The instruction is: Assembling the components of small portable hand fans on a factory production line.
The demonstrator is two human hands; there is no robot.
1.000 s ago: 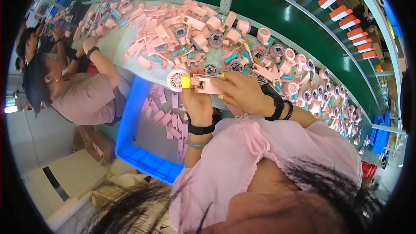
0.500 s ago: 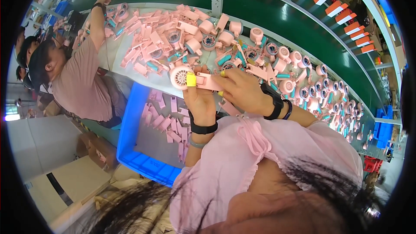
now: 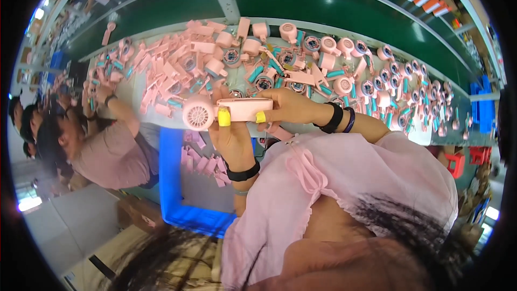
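A pink handheld fan (image 3: pixel 245 110) lies level between my hands, its round slotted head (image 3: pixel 198 113) to the left and its handle to the right. My left hand (image 3: pixel 232 143) is closed on the handle close to the head, with a yellow-wrapped thumb across the front. At the handle's other end, my right hand (image 3: pixel 285 109) grips it, yellow wrapping showing on a fingertip. Fingers behind the handle are partly hidden. Just beyond, a heap of pink plastic handle parts (image 3: pixel 172 70) and fan heads with teal cylinders covers the bench.
A blue bin (image 3: pixel 172 183) holding pink parts stands below the bench to the left. Rows of fan assemblies (image 3: pixel 398 83) spread along the right. At the left, a co-worker (image 3: pixel 110 151) reaches onto the bench. Red stools (image 3: pixel 456 164) stand far right.
My right hand has shifted from the middle of the handle to its far end. The handle now looks like one continuous piece. The whole view has turned somewhat.
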